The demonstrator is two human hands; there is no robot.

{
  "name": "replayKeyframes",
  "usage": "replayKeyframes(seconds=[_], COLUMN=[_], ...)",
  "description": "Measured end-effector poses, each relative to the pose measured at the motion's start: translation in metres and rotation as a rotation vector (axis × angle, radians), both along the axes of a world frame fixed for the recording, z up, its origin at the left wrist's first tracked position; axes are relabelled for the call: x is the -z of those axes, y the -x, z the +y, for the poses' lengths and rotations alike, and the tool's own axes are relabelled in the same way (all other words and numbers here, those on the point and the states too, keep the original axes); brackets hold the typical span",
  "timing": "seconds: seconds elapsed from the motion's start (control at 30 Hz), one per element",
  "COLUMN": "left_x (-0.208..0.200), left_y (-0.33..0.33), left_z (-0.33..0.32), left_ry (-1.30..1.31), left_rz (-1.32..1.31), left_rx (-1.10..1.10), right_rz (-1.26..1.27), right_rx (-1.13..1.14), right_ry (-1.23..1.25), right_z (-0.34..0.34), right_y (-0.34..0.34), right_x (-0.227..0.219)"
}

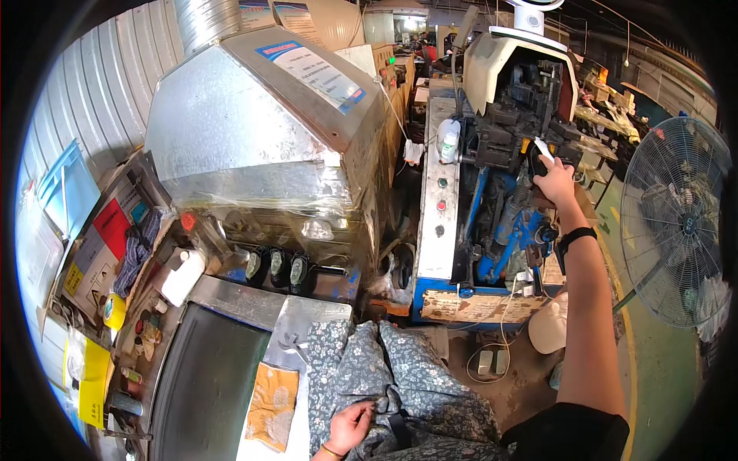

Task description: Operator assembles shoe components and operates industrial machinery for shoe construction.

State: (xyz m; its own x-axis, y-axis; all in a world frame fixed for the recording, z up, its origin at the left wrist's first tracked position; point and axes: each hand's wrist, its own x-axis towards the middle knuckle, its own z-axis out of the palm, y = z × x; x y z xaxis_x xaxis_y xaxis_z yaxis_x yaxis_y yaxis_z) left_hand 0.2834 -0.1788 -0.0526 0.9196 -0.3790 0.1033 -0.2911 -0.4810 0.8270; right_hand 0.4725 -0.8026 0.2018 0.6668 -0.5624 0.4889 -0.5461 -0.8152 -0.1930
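My right arm stretches forward to a dark, greasy machine [511, 115] with a cream hood. At its front, my right hand [555, 184] has its fingers closed by a narrow white piece [544, 149], which it appears to grip; the fingertips are partly hidden. Low in front of me, my left hand [351, 426] rests over the grey floral apron [423, 369] on my lap. Its fingers are curled in, with nothing visible in them. An orange-brown cloth [272, 407] lies on the surface left of that hand.
A metal-hooded machine [254, 131] stands left, several dark shoes [276, 266] below it. A dark conveyor belt [207, 384] runs at lower left. At right is a large fan [676, 219]. A white jug [547, 326] and two-part foot pedal [493, 362] are on the floor.
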Motion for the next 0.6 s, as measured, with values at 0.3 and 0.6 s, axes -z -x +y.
replayKeyframes(seconds=[0.3, 0.6], left_x=[0.002, 0.016], left_y=[0.001, 0.002], left_z=[0.004, 0.003], left_ry=[0.033, 0.011], left_rz=[0.047, 0.102], left_rx=[-0.009, 0.062], right_rz=[-0.031, -0.291], right_rx=[0.032, -0.613], right_ry=[0.012, -0.022], right_z=[-0.001, 0.026], right_y=[-0.004, -0.013], right_x=[0.005, -0.026])
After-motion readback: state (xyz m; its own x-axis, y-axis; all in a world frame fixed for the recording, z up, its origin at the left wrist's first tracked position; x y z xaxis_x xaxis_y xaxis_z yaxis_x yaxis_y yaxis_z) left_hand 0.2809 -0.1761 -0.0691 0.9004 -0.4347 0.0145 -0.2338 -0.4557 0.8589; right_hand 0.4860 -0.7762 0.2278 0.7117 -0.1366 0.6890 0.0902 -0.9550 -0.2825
